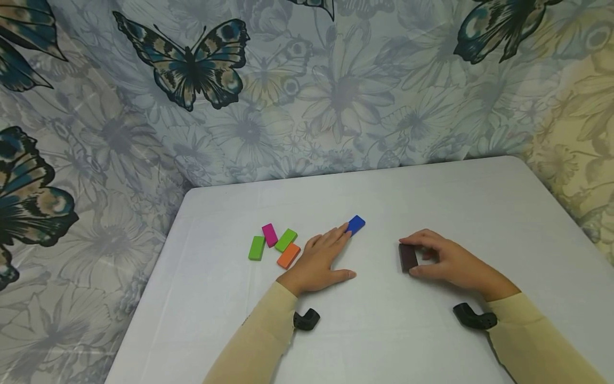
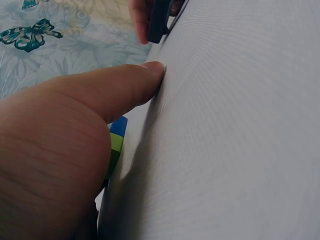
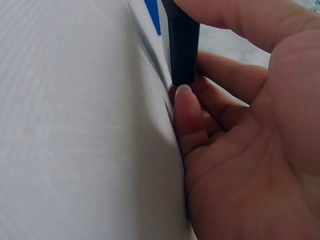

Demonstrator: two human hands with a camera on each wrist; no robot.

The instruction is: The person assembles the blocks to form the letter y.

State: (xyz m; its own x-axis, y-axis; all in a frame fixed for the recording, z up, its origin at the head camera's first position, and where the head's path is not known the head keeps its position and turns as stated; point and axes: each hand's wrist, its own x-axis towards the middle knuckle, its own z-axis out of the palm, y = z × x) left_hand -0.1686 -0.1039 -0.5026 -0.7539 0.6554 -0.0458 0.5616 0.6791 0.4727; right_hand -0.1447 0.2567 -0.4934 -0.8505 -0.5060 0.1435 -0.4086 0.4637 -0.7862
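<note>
My right hand pinches a dark brown, nearly black block between thumb and fingers, at the table's right-centre. In the right wrist view that dark block stands tall between thumb and fingers, with curled fingers below it. My left hand lies spread on the table, palm down, its fingertips at the near end of a blue block. Its thumb points right, toward the dark block. In the left wrist view the left hand covers most of the coloured blocks behind it.
Left of the left hand lie several loose blocks: a green one, a magenta one, another green one and an orange one. The white table ends at a butterfly-patterned cloth behind.
</note>
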